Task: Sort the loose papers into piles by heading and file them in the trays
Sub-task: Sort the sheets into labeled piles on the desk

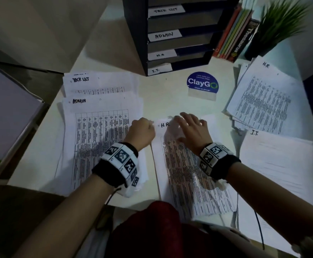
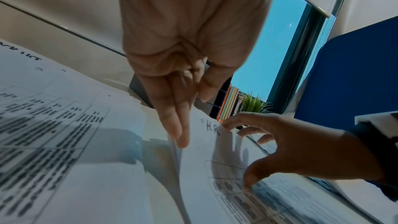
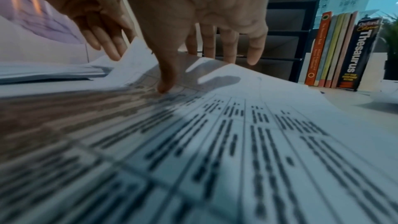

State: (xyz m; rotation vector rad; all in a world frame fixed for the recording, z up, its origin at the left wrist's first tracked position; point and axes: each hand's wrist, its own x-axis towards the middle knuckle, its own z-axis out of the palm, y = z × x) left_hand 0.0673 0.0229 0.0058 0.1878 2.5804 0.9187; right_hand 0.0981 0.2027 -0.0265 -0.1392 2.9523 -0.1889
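Left hand [image 1: 142, 130]: pinches the lifted top-left corner of the H.R. sheet [image 1: 187, 164] — fingertips hidden from the head view.
Right hand [image 1: 192, 129]: fingers spread, thumb pressing the same sheet.
Sheet: centre of desk [image 1: 163, 94], print blurred.
Trays [image 1: 170, 40]: behind, top cut off.

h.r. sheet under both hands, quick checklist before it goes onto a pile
1. Heading readable: ok. The white printed sheet marked H.R. shows its handwritten heading.
2. Left hand grip: ok. Its fingers pinch the sheet's top left corner, which is lifted.
3. Right hand: ok. Its fingers are spread over the sheet and its thumb presses the table print.
4. One sheet only: cannot tell. More edges show under the lifted corner.
5. Matching pile: ok. The stack of white papers headed H.R. lies at the right rear.
6. Tray: ok. The dark tray rack has a slot whose label seems to read H.R.
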